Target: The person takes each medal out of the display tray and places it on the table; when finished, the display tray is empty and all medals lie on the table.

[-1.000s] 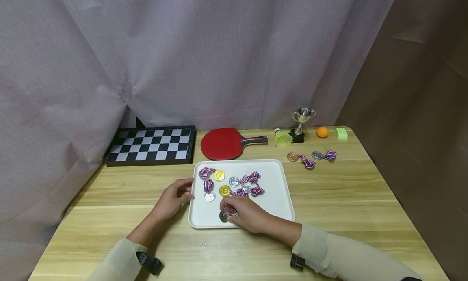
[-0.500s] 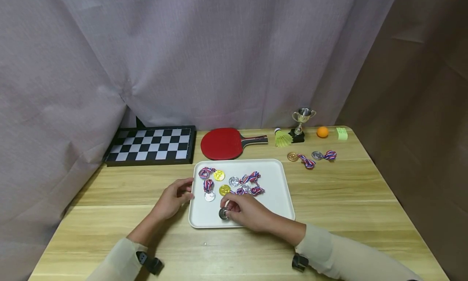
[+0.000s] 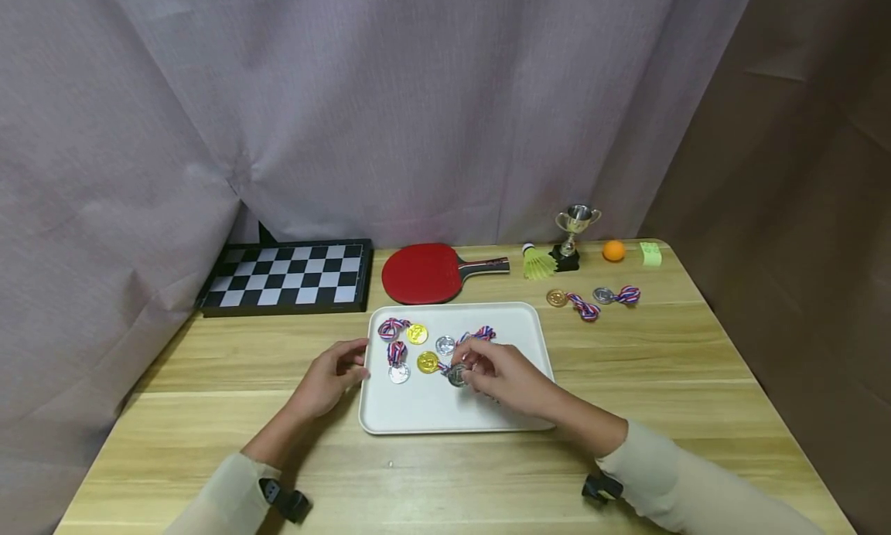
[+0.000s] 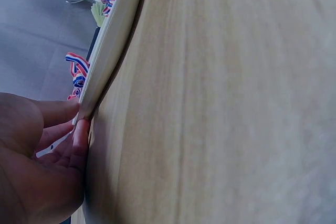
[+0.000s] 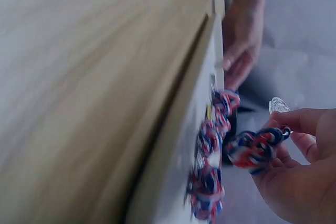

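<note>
My right hand (image 3: 511,376) pinches a silver medal (image 3: 457,376) over the middle of the white tray (image 3: 390,415). In the right wrist view its bunched red, white and blue ribbon (image 5: 254,148) hangs below the fingers, apart from the medals in the tray. My left hand (image 3: 327,379) holds the tray's left edge; the left wrist view has thumb and fingers at the rim. Inside the tray lie gold medals (image 3: 417,334) and silver medals (image 3: 399,373) with bundled ribbons. The right hand hides some of those on the right.
Behind the tray are a chessboard (image 3: 288,276), a red table tennis bat (image 3: 421,274), a yellow shuttlecock (image 3: 539,263), a small trophy (image 3: 575,233), an orange ball (image 3: 613,251) and a green block (image 3: 651,254). A bronze-coloured medal (image 3: 557,298) and a silver-coloured medal (image 3: 603,296) lie right of the tray.
My right hand has lifted the silver medal from the tray's near part and carried it right and away from me. The left hand has stayed at the tray's edge.
</note>
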`<action>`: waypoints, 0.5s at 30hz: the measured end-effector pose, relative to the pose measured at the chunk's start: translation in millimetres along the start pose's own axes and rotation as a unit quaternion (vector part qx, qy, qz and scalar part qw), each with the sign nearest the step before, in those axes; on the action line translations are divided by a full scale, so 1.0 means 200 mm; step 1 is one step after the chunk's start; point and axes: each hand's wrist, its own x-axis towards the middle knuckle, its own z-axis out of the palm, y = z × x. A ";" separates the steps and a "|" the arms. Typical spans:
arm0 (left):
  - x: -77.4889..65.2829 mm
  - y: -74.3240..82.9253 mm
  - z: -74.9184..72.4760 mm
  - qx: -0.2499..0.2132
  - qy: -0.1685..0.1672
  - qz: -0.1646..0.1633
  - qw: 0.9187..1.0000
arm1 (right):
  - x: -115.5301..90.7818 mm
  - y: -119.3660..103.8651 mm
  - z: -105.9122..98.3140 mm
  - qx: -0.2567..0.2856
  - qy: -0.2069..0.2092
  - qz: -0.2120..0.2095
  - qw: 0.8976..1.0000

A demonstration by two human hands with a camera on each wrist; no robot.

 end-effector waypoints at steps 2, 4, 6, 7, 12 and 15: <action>0.00 0.00 0.00 0.001 0.000 -0.001 1.000 | -0.02 0.01 -0.05 0.005 0.015 0.002 1.000; 0.00 0.00 0.00 0.001 -0.001 -0.002 1.000 | -0.04 0.02 -0.11 0.008 0.030 0.010 0.999; 0.00 0.00 0.00 -0.001 -0.001 -0.002 1.000 | -0.06 0.04 -0.17 0.005 0.047 0.021 0.999; 0.00 0.00 0.00 -0.002 0.000 -0.002 1.000 | -0.08 0.05 -0.20 0.004 0.056 0.032 0.998; 0.00 0.00 0.00 -0.005 0.001 -0.001 1.000 | -0.15 0.12 -0.37 -0.008 0.103 0.047 0.994; 0.00 0.00 0.00 -0.003 -0.001 0.000 1.000 | -0.20 0.19 -0.49 -0.019 0.134 0.043 0.990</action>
